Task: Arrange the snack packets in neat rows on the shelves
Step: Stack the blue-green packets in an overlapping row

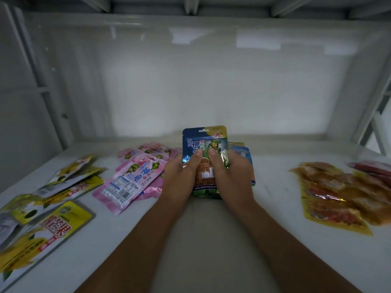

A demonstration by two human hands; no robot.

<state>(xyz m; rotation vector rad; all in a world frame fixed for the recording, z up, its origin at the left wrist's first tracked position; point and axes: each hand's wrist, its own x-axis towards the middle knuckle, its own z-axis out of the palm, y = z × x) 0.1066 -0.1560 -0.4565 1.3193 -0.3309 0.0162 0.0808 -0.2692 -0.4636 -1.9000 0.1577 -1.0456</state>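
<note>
Your left hand (182, 174) and right hand (229, 172) both grasp the blue snack packet (204, 144), which stands upright at the centre of the white shelf (273, 187). Each thumb lies flat across the front of the packet, the two thumb tips close together near its middle, while the remaining fingers curl round the side edges and out of sight behind it; your right fingers (224, 160) crumple the foil at the packet's right edge. The packet's lower end rests on or just above a green-edged packet (206, 192) lying flat at 6 o'clock from it, though you cannot tell whether the two touch. More blue packets (243, 154) sit just behind your right hand at 3 o'clock, partly hidden by it. At 9 o'clock, just beside your left hand, a loose heap of pink packets (131, 176) overlaps itself, one lying face down with its barcode upward. Farther out at 8 o'clock, yellow packets (57, 220) are scattered at differing angles along the shelf's left side. At 3 to 4 o'clock, well apart from your hands, a pile of orange-yellow packets (336, 197) lies flat, with red packets (374, 168) at its far edge. The glossy back wall (211, 81) of the shelf rises at 12 o'clock behind the held packet.
</note>
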